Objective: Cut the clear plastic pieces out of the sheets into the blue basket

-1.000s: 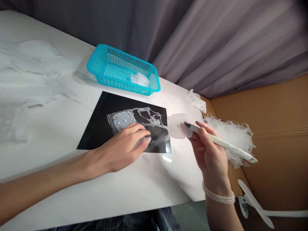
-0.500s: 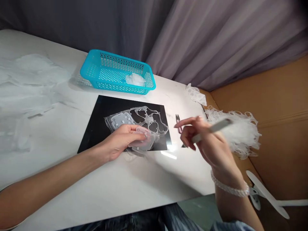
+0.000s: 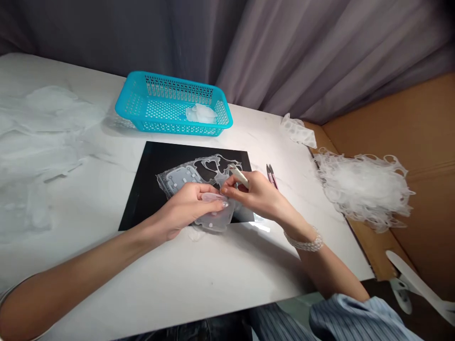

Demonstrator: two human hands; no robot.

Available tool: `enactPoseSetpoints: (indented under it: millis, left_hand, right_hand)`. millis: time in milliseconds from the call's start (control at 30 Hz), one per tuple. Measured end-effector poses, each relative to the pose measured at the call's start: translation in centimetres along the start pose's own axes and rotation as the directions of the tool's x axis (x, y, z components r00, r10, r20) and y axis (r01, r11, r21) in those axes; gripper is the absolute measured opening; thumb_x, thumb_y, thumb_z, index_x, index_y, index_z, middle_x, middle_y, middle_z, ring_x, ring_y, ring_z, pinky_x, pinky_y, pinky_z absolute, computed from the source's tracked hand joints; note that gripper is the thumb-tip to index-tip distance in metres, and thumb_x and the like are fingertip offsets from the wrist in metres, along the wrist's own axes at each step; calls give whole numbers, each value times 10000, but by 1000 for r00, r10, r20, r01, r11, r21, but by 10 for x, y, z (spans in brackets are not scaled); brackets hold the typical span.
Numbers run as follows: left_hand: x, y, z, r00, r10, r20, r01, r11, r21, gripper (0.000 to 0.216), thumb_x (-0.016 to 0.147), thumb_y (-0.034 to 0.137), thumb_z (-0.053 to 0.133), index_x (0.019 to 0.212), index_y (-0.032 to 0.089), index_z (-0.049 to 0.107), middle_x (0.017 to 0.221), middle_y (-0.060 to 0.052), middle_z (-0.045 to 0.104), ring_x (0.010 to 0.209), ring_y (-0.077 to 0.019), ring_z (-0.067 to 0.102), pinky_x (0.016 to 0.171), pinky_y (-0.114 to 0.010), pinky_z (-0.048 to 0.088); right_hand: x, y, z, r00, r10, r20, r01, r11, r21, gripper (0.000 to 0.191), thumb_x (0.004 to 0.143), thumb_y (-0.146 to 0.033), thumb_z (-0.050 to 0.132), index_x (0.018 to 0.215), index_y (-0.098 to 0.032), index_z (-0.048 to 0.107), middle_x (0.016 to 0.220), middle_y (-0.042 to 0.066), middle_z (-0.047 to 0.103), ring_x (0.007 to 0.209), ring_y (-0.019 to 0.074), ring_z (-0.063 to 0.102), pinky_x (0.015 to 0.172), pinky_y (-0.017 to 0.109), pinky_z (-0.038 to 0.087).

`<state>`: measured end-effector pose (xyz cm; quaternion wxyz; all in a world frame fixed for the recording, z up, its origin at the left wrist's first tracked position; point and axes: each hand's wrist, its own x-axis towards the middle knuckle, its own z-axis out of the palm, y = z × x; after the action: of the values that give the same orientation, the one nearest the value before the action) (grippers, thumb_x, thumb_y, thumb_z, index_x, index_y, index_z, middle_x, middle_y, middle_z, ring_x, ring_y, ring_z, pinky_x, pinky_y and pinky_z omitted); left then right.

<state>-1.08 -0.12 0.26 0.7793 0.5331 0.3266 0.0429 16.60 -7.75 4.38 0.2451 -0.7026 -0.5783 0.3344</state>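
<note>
My left hand point(image 3: 194, 206) pinches a translucent, rounded, silicone-like piece point(image 3: 215, 220) between thumb and fingers, over the front edge of a black mat point(image 3: 142, 189). The piece belongs to a clear moulded sheet; another rounded panel point(image 3: 183, 177) and a web of thin strips point(image 3: 211, 163) lie on the mat. My right hand point(image 3: 250, 189) is closed around a pale stick-like tool point(image 3: 239, 175) that points up and left. Its thumb and index fingertips meet at the edge of the piece, beside my left thumb. Whether they also grip the thin film there, I cannot tell.
A blue perforated basket point(image 3: 174, 128) with some whitish pieces point(image 3: 201, 114) stands behind the mat. Small snips point(image 3: 271, 176) lie right of it. A heap of stringy clear scraps point(image 3: 362, 187) is at the far right, a crumpled scrap point(image 3: 297, 130) behind it. Translucent sheets point(image 3: 46, 128) cover the left.
My right hand has come left from beside the mat to the piece in my left hand. The tool in it now points up and left. The view has shifted slightly.
</note>
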Motion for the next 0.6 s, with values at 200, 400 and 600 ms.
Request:
enactPoseSetpoints:
  millis: [200, 400, 600]
  left_hand:
    - [0, -1, 2, 996, 82, -44, -77, 991, 107, 160, 800, 277, 692, 936, 196, 718, 847, -5, 707, 835, -150, 626, 721, -245, 418]
    - [-2, 3, 3, 989, 144, -31, -132, 963, 235, 246, 817, 277, 624, 601, 180, 555, 566, 55, 424, 536, -92, 363, 508, -264, 192]
    - [-4, 4, 8, 927, 312, -209, -226, 907, 355, 151, 782, 283, 661, 678, 200, 730, 694, -4, 688, 708, -198, 609, 602, -267, 409]
  right_hand:
    - [5, 7, -1, 991, -23, 132, 29, 999, -43, 343, 919, -436, 551, 714, -166, 605, 557, -52, 421, 533, 83, 319, 530, 273, 270]
    - [3, 1, 1, 987, -72, 146, 76, 997, -22, 258, 928, -340, 515, 736, -175, 564, 581, -53, 416, 554, 91, 315, 546, 278, 263]
    - [10, 7, 4, 997, -70, -21, 65, 983, -169, 202, 915, -263, 454, 733, -193, 506, 631, -15, 486, 580, 118, 380, 582, 300, 259]
